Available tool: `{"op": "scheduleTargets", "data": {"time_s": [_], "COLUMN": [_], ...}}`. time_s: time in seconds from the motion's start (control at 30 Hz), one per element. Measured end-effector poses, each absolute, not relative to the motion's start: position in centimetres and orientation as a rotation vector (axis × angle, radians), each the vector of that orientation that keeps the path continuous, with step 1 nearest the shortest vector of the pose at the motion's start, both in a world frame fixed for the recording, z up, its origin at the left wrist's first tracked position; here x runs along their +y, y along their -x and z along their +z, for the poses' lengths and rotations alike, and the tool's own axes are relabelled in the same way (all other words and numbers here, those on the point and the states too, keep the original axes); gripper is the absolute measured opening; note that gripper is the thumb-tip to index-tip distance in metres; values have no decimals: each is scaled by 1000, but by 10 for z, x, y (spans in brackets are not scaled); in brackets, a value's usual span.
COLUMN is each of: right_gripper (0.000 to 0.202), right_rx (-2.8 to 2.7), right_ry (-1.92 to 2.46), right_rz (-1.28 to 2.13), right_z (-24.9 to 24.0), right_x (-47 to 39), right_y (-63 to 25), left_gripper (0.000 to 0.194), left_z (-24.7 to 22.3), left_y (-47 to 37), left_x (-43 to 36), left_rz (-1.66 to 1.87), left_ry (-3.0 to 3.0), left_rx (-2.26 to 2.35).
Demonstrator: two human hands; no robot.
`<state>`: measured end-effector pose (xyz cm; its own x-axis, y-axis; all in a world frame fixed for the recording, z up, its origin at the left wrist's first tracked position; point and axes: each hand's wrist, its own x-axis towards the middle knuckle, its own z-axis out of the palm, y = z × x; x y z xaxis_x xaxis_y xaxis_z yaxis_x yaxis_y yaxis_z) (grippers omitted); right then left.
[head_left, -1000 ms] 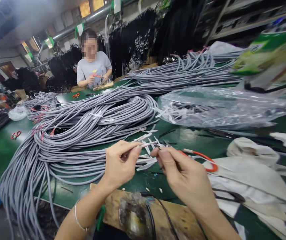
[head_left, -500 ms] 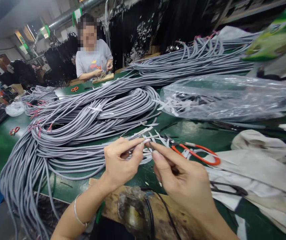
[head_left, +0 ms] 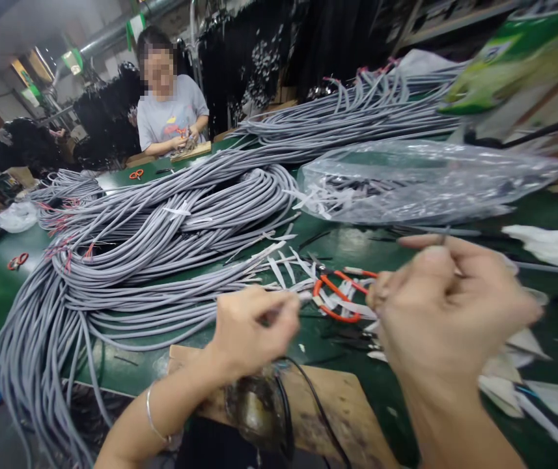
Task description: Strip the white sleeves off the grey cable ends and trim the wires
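Note:
My left hand is closed in a pinch, with a small pale tip at its fingertips; what this belongs to is blurred. To the right, my right hand is raised with its fingers curled in, and a thin dark end shows above the thumb, too smeared to name. Between the hands lie orange-handled cutters, their handles reaching close to my right hand's curled fingers; whether they touch is unclear. White strips lie about the cutters. Grey cables run up behind my left hand.
A clear plastic bag of dark pieces lies beyond the hands. Below them is a wooden board with a lumpy fixture. A co-worker sits across the green table. White cloth lies at right.
My hands have come apart: the right moved right and up towards the camera, the left slightly down. The cutters' handles now sit further left and turned. The whole view shifted a little.

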<state>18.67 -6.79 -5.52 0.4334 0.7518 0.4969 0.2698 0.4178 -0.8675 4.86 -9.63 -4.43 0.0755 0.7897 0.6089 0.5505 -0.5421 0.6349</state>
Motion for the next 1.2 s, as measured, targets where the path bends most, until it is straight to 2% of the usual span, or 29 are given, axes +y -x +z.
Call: {"op": "scheduleTargets", "data": {"time_s": [0.17,0.33,0.47,0.57,0.77,0.97,1.1,1.2], "right_gripper": [11,17,16,23,20,16,15,14], "right_rx": [-1557,-1768,-1894,-1970,-1996,-1828,-1734,-1705], "right_ry": [1009,756,769,831,841,890,928,956], "right_rz": [163,-225,-511,-572,-192,509,597,565], "right_z": [-45,-49,-51,-53,-60,-58,-57,-59], "right_x": [-69,-73,-69,-66,-63,-66,-72,-72], "right_y": [-179,-172,-176,-176,-173,-167,-159,-161], "left_gripper": [30,32,28,25,24,18,17,19], "left_z": [-30,-27,-30,-31,-29,-40,-51,-51], "left_y": [-30,-24,-23,-19,-12,-30,-41,-38], "left_x": [-89,-91,-90,-87,-81,-83,-86,-84], "left_rz": [1396,1299,1233,1149,1119,1522,1685,1605], "left_ry": [-1726,-1938,-2190,-2324,-2307,-2099,-2074,-2192], "left_rx": [1425,1404,1435,1424,1193,1380,1552,1543]}}
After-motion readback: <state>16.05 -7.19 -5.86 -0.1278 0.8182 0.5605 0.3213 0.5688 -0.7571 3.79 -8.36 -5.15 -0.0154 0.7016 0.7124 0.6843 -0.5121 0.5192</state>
